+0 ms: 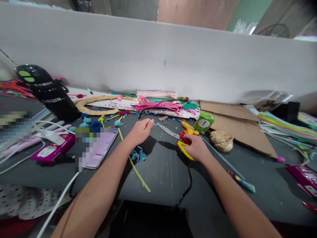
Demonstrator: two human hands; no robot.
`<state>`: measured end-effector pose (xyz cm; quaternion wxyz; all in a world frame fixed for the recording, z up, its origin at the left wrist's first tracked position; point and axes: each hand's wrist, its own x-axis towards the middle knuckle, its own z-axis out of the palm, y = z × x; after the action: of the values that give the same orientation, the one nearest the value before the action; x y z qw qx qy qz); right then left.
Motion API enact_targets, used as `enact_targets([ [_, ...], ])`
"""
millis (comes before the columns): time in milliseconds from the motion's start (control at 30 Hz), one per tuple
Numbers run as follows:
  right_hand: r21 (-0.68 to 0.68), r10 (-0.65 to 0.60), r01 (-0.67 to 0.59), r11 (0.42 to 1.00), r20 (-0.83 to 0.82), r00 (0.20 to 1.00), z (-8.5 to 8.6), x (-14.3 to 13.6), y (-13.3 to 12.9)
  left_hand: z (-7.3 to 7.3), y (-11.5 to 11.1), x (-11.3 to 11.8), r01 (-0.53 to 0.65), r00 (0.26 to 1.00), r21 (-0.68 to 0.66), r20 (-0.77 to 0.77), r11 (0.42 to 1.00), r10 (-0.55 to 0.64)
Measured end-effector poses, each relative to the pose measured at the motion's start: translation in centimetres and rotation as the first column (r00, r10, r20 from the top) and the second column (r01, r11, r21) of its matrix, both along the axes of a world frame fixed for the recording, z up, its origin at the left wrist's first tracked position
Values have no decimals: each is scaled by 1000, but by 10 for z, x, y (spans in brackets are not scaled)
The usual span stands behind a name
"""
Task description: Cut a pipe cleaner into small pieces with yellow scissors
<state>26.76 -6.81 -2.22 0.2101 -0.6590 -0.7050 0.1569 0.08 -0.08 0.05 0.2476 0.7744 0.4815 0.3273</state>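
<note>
My right hand (196,147) grips the yellow-and-red handles of a pair of scissors (170,133), whose blades point left over the dark table (163,172). My left hand (141,130) hovers just left of the blade tips, fingers pinched together; whether a tiny piece sits between them I cannot tell. A small heap of cut blue bits (138,155) lies below the left hand. A long yellow-green pipe cleaner (135,167) runs diagonally under my left forearm.
A phone (100,150) and a magenta device (51,150) lie at the left, a black bottle (51,92) behind them. Pink pipe cleaners (158,105), pom-poms (95,124), a yellow glue gun (189,128), a green box (204,122), cardboard (235,122) and paper stacks (284,127) crowd the back. A white wall stands behind.
</note>
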Motion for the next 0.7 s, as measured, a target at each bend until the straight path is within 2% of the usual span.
enact_targets([
  [200, 24, 1, -1, 1000, 9, 1000, -1, 0, 1, 0, 0, 0, 8, 1000, 9, -5, 1000, -8],
  [700, -10, 8, -8, 1000, 22, 1000, 2, 0, 1, -1, 1, 0, 7, 1000, 27, -22, 1000, -7],
])
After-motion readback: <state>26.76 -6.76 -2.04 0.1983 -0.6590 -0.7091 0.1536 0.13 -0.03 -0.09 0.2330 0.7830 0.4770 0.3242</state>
